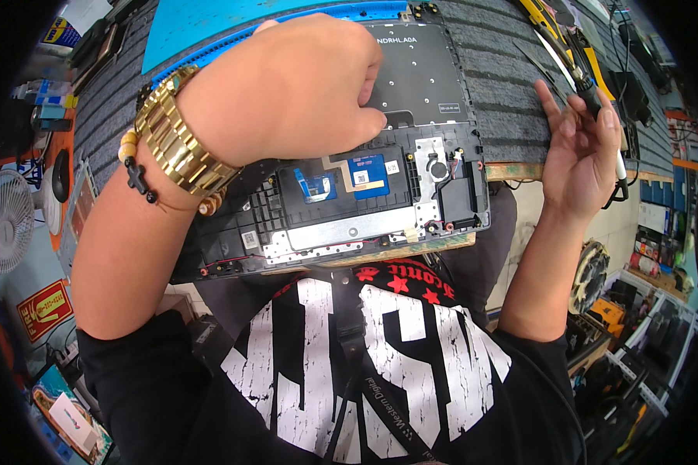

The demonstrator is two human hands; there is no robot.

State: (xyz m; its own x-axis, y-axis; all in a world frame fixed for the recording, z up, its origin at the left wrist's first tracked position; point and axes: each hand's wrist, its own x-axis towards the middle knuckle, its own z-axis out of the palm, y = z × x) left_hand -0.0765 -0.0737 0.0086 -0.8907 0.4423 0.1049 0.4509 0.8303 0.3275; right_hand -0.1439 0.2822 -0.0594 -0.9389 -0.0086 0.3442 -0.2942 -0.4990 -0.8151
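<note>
A black laptop top case (271, 225) lies inner side up in front of me, with a dark metal keyboard back plate (415, 70) in its far part. Over its left half is my left hand (295, 85), back upward and fingers curled under. The fingertips are mostly hidden, so I cannot see what they grip. Out to the right, my right hand (582, 151) is palm up. Its thumb and a finger close on the black grip of a white, corded soldering iron (589, 98), while the outer fingers stretch free.
The case rests on a grey ribbed mat (500, 85) over a wooden bench edge (512, 172). A light-blue sheet (202, 27) and a blue strip (349, 14) lie beyond. Tweezers (535, 62) and yellow-black tools (547, 19) are at the far right. A fan (9, 221) stands left.
</note>
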